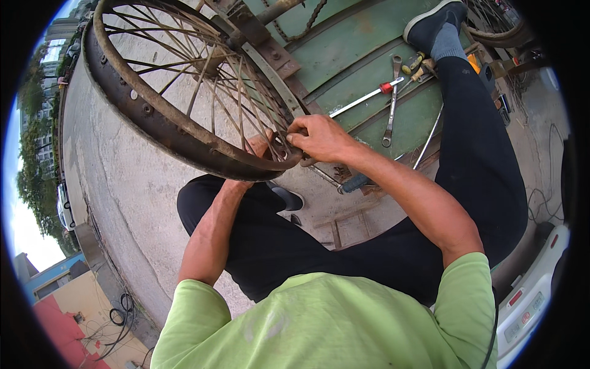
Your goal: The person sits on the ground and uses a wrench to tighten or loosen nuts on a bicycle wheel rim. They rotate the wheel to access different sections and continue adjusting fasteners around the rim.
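A rusty spoked wheel (153, 107) without a tyre stands tilted at the upper left, beside a flat metal strut (270, 72). My right hand (322, 136) is at the strut's near end by the rim, with thumb and fingers pinched together; what they hold is too small to make out. Through the lower part of the wheel reaches my left hand (260, 145), its fingers curled among the spokes close to the right hand. The rim hides much of it. Just below my right hand lies a metal bar (326, 177) with a dark blue grip (354, 182).
On the green metal panel (350, 55) lie a combination wrench (391, 117) and a chrome bar with a red collar (386, 88). A rusty chain (301, 27) hangs at the top. My shoe (433, 27) rests on the panel's right side. Loose cables (123, 310) lie lower left.
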`<state>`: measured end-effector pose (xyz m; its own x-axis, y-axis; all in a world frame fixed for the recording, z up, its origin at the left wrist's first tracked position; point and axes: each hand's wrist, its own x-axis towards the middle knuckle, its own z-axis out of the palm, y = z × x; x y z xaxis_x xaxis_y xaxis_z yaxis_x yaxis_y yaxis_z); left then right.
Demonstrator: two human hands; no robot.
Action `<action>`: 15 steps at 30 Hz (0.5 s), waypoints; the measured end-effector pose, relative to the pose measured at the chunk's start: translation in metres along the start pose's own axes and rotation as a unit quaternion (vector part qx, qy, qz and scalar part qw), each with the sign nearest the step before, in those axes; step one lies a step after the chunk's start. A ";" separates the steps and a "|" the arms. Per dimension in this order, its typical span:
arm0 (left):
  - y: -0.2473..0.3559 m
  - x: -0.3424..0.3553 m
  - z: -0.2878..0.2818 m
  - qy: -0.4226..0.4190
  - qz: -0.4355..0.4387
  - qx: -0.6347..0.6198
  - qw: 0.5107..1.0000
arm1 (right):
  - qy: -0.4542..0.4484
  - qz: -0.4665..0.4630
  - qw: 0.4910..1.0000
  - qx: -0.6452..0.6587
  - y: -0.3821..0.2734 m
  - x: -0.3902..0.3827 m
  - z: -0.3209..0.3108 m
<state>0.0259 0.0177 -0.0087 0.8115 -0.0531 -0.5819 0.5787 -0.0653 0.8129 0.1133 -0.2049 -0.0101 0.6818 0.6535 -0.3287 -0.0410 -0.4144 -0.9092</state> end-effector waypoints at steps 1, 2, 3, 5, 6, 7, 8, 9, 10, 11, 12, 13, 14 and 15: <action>0.003 0.001 0.000 -0.012 0.007 0.016 1.000 | -0.003 0.019 1.000 0.012 -0.002 -0.003 -0.002; 0.007 0.000 0.002 -0.024 0.015 0.031 0.999 | -0.006 0.037 0.999 0.024 -0.004 -0.005 -0.004; -0.001 0.001 -0.001 -0.007 0.042 0.031 0.999 | 0.005 0.018 1.000 0.008 -0.005 -0.005 -0.002; -0.020 0.008 -0.006 0.022 0.095 0.034 0.995 | 0.029 -0.017 0.999 -0.024 0.005 -0.005 -0.004; -0.031 0.012 -0.009 0.046 0.153 0.074 0.984 | 0.049 -0.005 0.997 -0.052 0.004 -0.007 -0.011; -0.029 0.009 -0.011 0.033 0.196 0.125 0.972 | 0.069 0.003 0.995 -0.078 0.001 -0.009 -0.021; -0.029 0.007 -0.009 0.051 0.189 0.112 0.974 | 0.087 0.010 0.991 -0.104 -0.001 -0.011 -0.031; -0.028 0.005 -0.006 0.069 0.183 0.099 0.976 | 0.123 -0.014 0.979 -0.164 0.003 -0.012 -0.038; -0.025 0.002 -0.006 0.074 0.152 0.104 0.980 | 0.157 -0.041 0.962 -0.222 0.010 -0.013 -0.044; -0.022 0.000 -0.006 0.077 0.122 0.109 0.984 | 0.178 -0.070 0.931 -0.310 0.016 -0.016 -0.050; -0.019 -0.003 -0.005 0.081 0.090 0.115 0.986 | 0.197 -0.103 0.892 -0.394 0.024 -0.018 -0.055; -0.011 -0.008 -0.003 0.068 0.094 0.097 0.989 | 0.194 -0.093 0.879 -0.426 0.036 -0.020 -0.060; -0.008 -0.012 -0.002 0.055 0.098 0.078 0.991 | 0.191 -0.083 0.864 -0.457 0.048 -0.023 -0.064; -0.013 -0.010 -0.006 0.053 0.103 0.076 0.990 | 0.199 -0.124 0.843 -0.484 0.063 -0.024 -0.065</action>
<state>0.0110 0.0248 -0.0133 0.9196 0.0241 -0.3922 0.3879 -0.2142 0.8965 0.1420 -0.2876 -0.0425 0.7804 0.6120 0.1281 0.6231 -0.7443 -0.2402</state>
